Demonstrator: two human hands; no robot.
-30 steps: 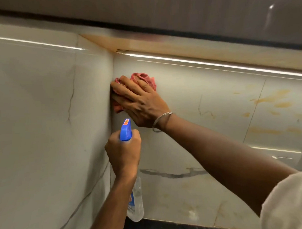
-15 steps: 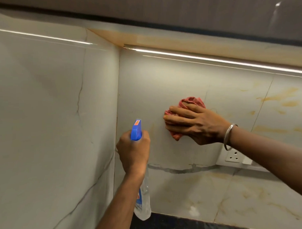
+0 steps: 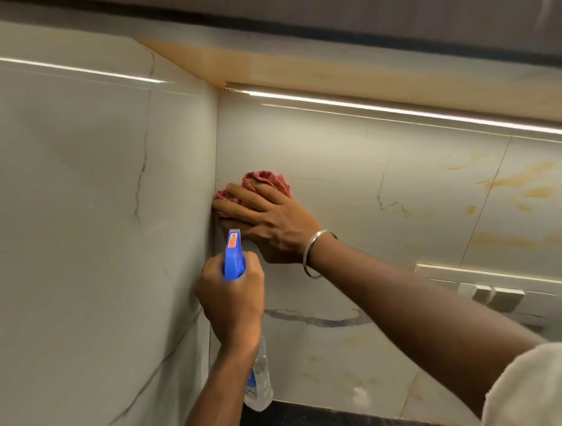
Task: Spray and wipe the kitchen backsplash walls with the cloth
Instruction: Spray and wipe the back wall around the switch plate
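Back at the corner [image 3: 216, 170] again, my right hand [image 3: 273, 225] presses the cloth [image 3: 267, 181] with flat fingers; just below, my left hand [image 3: 231, 297] grips the bottle [image 3: 233, 262]. Firm overlapping strokes serve best.

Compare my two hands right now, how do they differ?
The left hand grips the spray bottle with curled fingers; the right hand lies with fingers stretched out, pressing the red cloth on the back wall beside the corner. The left hand sits lower than the right hand. The right wrist wears a metal bangle; the left wrist is bare. Both reach toward the same corner.
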